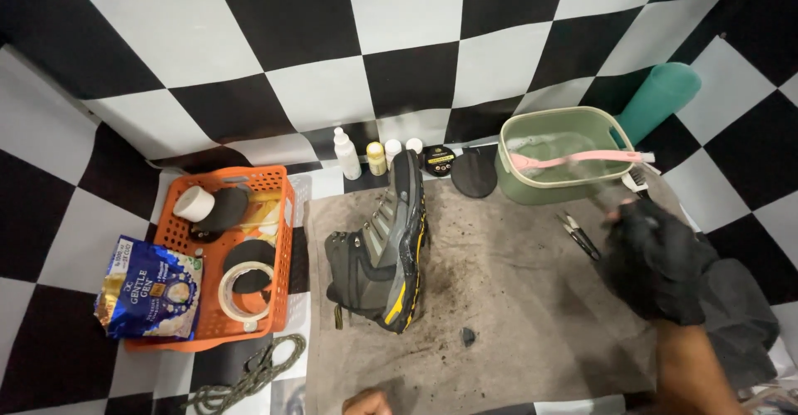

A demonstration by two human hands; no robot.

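The right hand [657,257], wearing a black glove, is hovering over the right part of a soiled grey cloth mat [515,298] covering the worktop; motion blur is obscuring the fingers, so whether they are spread or closed cannot be told. Just to its left, small black-handled scissors [579,235] are lying on the mat. Beyond the hand, a pale green plastic basin [565,178] is carrying a pink long-handled brush [573,160] across its rim. Well to the hand's left, a grey-and-black hiking boot with yellow trim [384,244] is lying on its side on the mat. The left hand [366,402] is showing only partly at the near edge, its state indeterminable.
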